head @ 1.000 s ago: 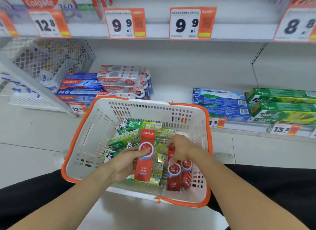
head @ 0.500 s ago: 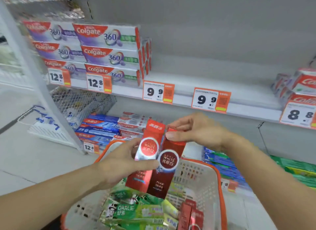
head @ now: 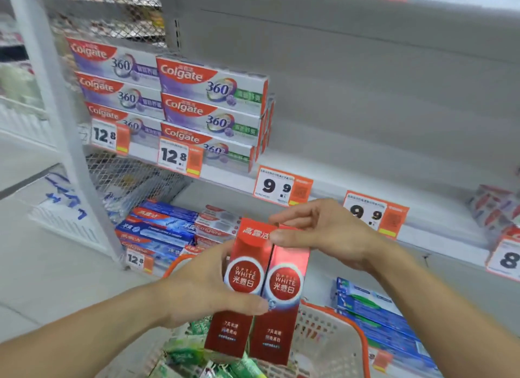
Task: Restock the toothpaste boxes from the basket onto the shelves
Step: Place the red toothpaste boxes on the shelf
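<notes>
Red Optic White toothpaste boxes (head: 257, 290), 2 of them, are held upright side by side above the basket (head: 351, 335). The left hand (head: 202, 290) grips their middles, thumb across the fronts; the right hand (head: 323, 231) pinches their tops. Best square both edges flush, then slide them together onto the bare shelf (head: 323, 172) behind the 9.9 price tag (head: 281, 186).

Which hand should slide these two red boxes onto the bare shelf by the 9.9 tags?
Probably right. The right hand pinches the red boxes' tops, nearest the shelf; the left hand grips their middles, lower and farther away.
</notes>
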`<state>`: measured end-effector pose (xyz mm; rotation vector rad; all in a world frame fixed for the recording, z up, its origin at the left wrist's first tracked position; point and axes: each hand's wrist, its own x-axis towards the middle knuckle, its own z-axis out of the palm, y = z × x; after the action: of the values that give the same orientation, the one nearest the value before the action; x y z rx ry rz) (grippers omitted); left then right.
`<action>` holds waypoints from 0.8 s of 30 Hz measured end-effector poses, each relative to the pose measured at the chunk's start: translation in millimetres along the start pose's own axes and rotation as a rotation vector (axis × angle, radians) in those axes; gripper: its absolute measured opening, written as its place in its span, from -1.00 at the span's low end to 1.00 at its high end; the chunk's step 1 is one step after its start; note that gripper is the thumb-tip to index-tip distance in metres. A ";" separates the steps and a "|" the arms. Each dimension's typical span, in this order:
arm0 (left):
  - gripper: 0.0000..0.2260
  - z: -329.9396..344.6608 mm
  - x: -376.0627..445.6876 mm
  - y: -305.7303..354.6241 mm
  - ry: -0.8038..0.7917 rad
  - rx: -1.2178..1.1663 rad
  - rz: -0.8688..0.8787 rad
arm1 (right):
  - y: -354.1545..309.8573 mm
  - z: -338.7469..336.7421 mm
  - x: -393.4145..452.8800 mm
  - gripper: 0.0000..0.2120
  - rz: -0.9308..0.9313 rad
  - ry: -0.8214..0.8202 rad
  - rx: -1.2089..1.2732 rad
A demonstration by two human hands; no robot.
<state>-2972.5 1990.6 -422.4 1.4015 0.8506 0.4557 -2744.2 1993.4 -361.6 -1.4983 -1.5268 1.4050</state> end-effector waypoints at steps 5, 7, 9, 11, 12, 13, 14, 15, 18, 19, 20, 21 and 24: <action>-0.37 -12.6 15.1 30.3 0.051 0.109 0.164 | -35.4 -11.3 4.0 -0.55 -0.115 0.083 -0.011; -0.32 -16.4 26.4 47.2 0.130 0.161 0.231 | -54.8 -19.0 3.9 -0.56 -0.173 0.154 -0.005; -0.26 -22.3 36.6 59.8 0.197 0.254 0.311 | -74.1 -28.6 2.2 -0.59 -0.271 0.278 -0.043; -0.24 -32.2 42.6 67.9 0.332 0.443 0.375 | -89.8 -40.2 0.7 -0.62 -0.387 0.419 -0.077; -0.24 -38.0 43.9 70.9 0.419 0.537 0.404 | -95.8 -46.0 0.1 -0.63 -0.441 0.483 -0.085; -0.25 -43.6 44.5 73.7 0.501 0.618 0.432 | -100.4 -51.5 0.6 -0.63 -0.491 0.547 -0.095; -0.28 -48.4 44.7 77.0 0.573 0.685 0.459 | -103.4 -56.5 1.9 -0.62 -0.534 0.612 -0.116; -0.30 -53.9 46.2 80.0 0.635 0.742 0.486 | -105.5 -60.4 3.8 -0.61 -0.567 0.676 -0.144; -0.30 -67.2 57.6 85.6 0.753 0.896 0.518 | -103.6 -66.8 17.7 -0.58 -0.613 0.795 -0.254; -0.27 -70.1 63.0 85.1 0.773 0.953 0.508 | -101.3 -66.7 24.7 -0.57 -0.608 0.803 -0.295; -0.24 -71.6 67.6 84.2 0.781 1.012 0.498 | -98.6 -66.6 31.9 -0.56 -0.594 0.796 -0.334; -0.22 -71.9 72.2 82.0 0.780 1.064 0.489 | -95.5 -66.2 38.7 -0.55 -0.573 0.775 -0.360; -0.20 -68.7 82.2 75.9 0.741 1.147 0.476 | -85.9 -68.7 54.2 -0.54 -0.516 0.699 -0.337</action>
<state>-2956.2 2108.0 -365.8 2.5910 1.4975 0.9666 -2721.5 2079.3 -277.2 -1.4162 -1.5525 0.2827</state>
